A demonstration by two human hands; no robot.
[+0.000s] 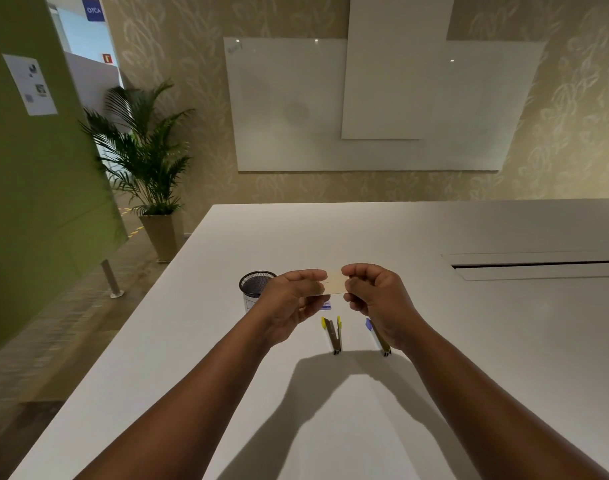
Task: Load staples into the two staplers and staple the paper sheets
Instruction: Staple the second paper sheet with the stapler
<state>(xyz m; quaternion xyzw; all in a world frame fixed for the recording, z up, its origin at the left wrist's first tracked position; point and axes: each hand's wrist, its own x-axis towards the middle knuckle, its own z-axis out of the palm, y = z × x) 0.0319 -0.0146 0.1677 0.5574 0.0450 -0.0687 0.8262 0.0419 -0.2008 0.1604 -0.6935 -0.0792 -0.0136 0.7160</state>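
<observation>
Both my hands are raised above the white table (pixel 192 341) and hold a small tan staple box (pixel 335 283) between them. My left hand (pixel 289 303) grips its left end, and my right hand (pixel 375 299) pinches its right end with curled fingers. Below them on the table lies a yellow stapler (pixel 332 334), opened up with its metal channel showing. A blue stapler (pixel 375 336) lies to its right, partly hidden behind my right wrist. A bit of white and blue paper (pixel 326 305) shows under the left hand; I cannot tell what it is.
A black mesh cup (pixel 253 284) stands on the table left of my left hand. A cable slot (pixel 538 266) is set into the table at the right. A potted palm (pixel 150 168) and a green partition (pixel 36 202) stand off the table's left side.
</observation>
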